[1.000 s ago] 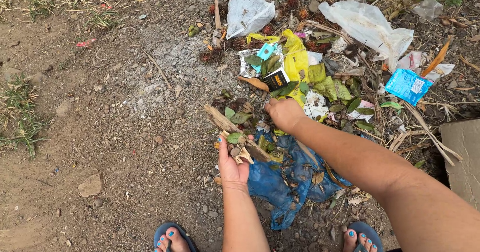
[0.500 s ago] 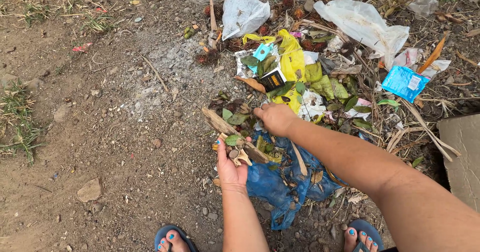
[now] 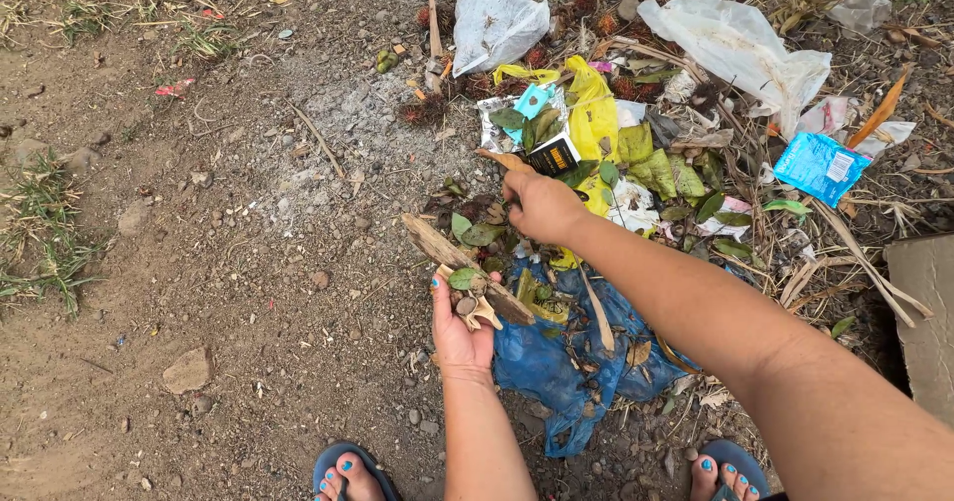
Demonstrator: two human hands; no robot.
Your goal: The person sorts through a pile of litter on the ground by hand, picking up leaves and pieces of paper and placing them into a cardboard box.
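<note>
Gathering litter, the person is cupping scraps [image 3: 469, 300] in the left hand [image 3: 459, 330] while the right hand [image 3: 542, 203] is pinching a brown leaf [image 3: 502, 160], likely needing transfer next.

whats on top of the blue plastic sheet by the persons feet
Dry leaves, twigs and a yellow-green scrap lie on the blue plastic sheet. The right forearm crosses over its upper edge, so what lies under the arm is hidden, as is the ground beneath.
</note>
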